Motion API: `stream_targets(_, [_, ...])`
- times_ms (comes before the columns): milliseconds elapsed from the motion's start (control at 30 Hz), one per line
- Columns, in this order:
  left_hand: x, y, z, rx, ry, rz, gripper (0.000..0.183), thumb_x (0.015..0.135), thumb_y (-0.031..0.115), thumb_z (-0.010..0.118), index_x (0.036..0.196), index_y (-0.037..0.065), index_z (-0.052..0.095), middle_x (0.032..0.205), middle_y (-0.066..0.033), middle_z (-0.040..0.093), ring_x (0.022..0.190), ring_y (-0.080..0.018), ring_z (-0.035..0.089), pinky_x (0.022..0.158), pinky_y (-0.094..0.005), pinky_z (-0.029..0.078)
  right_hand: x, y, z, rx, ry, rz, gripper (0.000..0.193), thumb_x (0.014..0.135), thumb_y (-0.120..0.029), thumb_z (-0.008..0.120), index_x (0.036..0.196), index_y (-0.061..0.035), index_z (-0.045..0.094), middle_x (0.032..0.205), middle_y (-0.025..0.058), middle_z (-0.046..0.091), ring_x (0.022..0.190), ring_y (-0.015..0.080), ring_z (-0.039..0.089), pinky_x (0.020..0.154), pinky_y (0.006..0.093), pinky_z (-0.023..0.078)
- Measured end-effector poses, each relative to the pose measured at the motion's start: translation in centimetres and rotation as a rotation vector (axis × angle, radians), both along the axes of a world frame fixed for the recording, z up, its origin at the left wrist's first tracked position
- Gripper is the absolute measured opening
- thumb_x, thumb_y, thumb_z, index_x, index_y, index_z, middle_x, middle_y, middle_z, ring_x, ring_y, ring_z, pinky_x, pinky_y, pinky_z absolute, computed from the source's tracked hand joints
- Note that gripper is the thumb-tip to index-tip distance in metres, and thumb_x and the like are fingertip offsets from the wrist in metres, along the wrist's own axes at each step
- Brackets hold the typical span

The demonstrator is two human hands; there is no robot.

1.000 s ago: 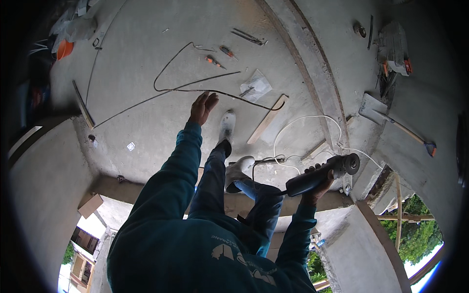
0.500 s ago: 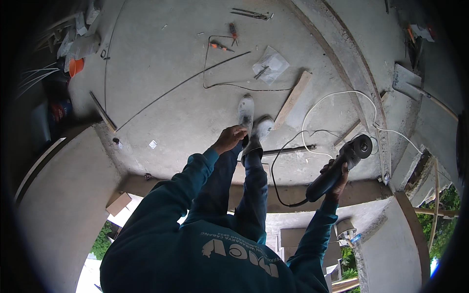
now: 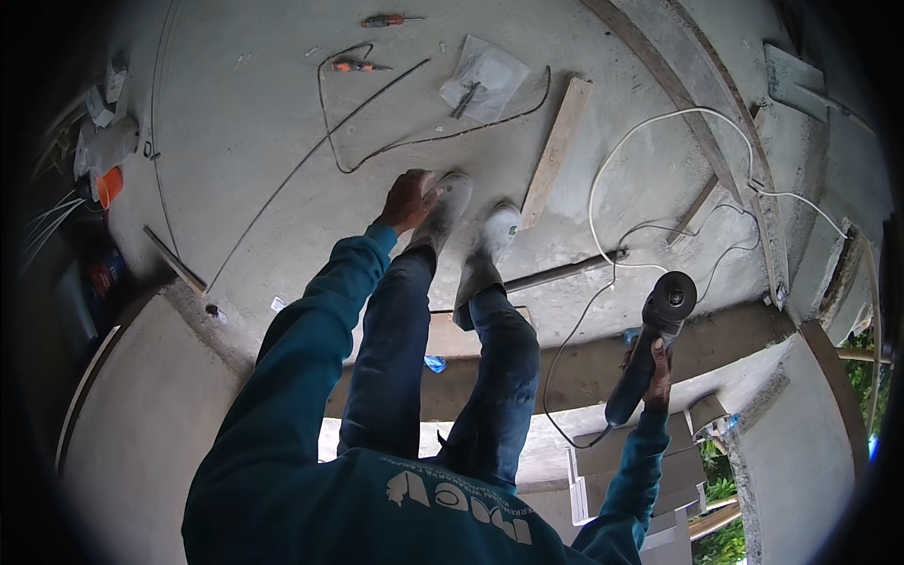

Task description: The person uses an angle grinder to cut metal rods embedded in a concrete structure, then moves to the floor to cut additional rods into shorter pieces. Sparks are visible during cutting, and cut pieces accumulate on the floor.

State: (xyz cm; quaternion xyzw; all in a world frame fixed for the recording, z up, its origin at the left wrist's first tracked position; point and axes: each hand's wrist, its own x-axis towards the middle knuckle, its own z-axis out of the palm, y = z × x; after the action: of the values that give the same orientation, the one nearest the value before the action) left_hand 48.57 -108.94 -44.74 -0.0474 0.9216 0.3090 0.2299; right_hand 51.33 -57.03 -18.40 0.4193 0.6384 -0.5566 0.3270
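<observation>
In my right hand [image 3: 662,375], an angle grinder [image 3: 635,375] is gripped around its dark body. Its disc end points up and away from me, and its cord hangs from the rear end. My left hand [image 3: 409,201] is held above my left shoe, fingers curled in, with nothing visible in them. Beyond that hand a thin bent metal rod [image 3: 405,143] and a long straight rod [image 3: 315,149] lie on the floor. A screwdriver [image 3: 381,21] and another orange-handled tool [image 3: 352,66] lie farther off.
A clear plastic bag [image 3: 499,83] with dark pieces on it lies ahead, near a wooden plank [image 3: 556,151]. To the right, a white cable [image 3: 595,193] loops over the floor. A dark bar [image 3: 565,273] lies by my right foot. At far right stands a shovel [image 3: 796,83].
My feet have moved and the view has shifted over the floor. The grinder has swung to a more upright angle and sits lower in view. My left hand has shifted left and farther forward.
</observation>
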Motion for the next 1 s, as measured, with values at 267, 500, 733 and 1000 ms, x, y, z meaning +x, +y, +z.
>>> stream_targets(267, [-7.9,0.3,-13.8,0.025,0.168,-0.164,0.044,0.097,0.02,0.061,0.135,0.001,0.053,0.129,-0.0225,0.06,0.119,-0.0388,0.057,0.1,-0.0461,0.046,-1.6,-7.0,-21.3,-0.28,0.175,-0.086,0.064,0.091,-0.061,0.061,0.118,-0.0032,0.056,0.088,0.0096,0.065,0.07,0.021,0.066,0.063,0.034,0.055])
stream_targets(500, [-6.8,-2.3,-15.6,0.135,0.247,-0.193,0.037,0.093,0.005,0.06,0.13,0.006,0.06,0.115,-0.02,0.069,0.1,-0.0364,0.067,0.084,-0.0448,0.055,-5.9,-12.7,-34.9,-0.505,0.222,-0.151,0.08,0.096,-0.074,0.036,0.114,0.0008,0.059,0.086,0.0122,0.065,0.067,0.0214,0.067,0.061,0.0342,0.058])
stream_targets(733, [-5.2,-9.8,-15.2,0.017,0.218,-0.179,0.036,0.093,0.008,0.063,0.129,0.007,0.063,0.106,-0.0189,0.069,0.094,-0.0376,0.066,0.085,-0.0439,0.054,-7.9,-17.3,-40.9,-0.499,0.292,-0.163,0.077,0.098,-0.07,0.034,0.115,0.0002,0.059,0.088,0.0128,0.066,0.07,0.0233,0.069,0.063,0.037,0.059])
stream_targets(1000, [-5.4,-6.0,-11.7,-0.192,0.527,-0.135,0.036,0.094,0.029,0.067,0.117,0.001,0.067,0.107,-0.0177,0.066,0.105,-0.0337,0.061,0.094,-0.042,0.05,-6.6,-17.3,-43.3,-0.559,0.328,-0.234,0.081,0.096,-0.074,0.034,0.113,0.0005,0.059,0.088,0.0132,0.066,0.071,0.0236,0.069,0.065,0.0376,0.06])
